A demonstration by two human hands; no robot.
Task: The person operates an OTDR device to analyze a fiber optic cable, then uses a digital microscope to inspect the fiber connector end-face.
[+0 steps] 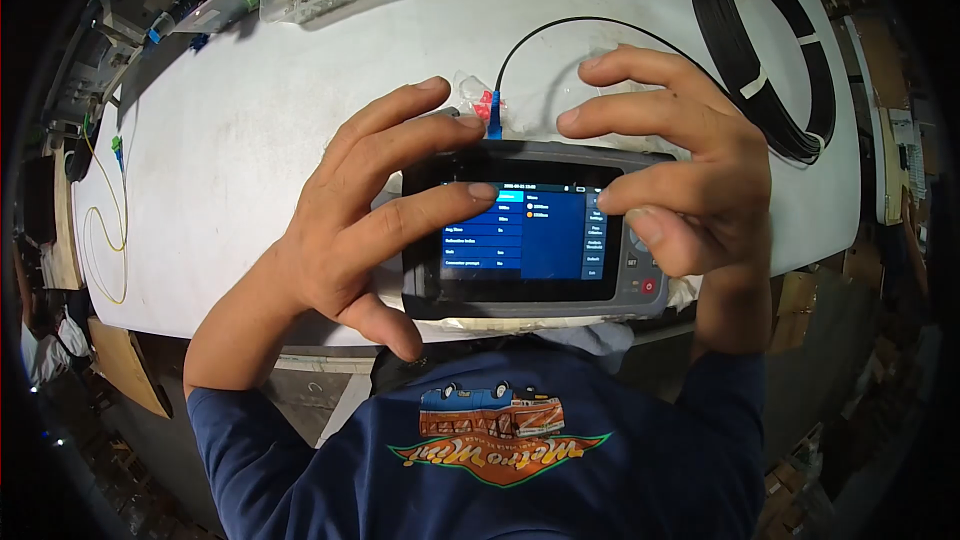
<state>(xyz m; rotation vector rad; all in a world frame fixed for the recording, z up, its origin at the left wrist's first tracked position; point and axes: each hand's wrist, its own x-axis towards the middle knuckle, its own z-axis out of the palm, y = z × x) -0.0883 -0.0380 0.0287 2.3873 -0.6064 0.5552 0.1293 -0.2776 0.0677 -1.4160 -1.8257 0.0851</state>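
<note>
The one view looks from the wearer's head, steeply down and forward over the white tabletop (300, 100); it is near enough that the wearer's own shirt (560, 470) fills the bottom; the wide lens curves the edges, with dark corners.

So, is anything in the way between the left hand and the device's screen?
Nothing visible is: the left hand has its index finger over the screen, and the blue connector sits at the far edge of the device.
</note>
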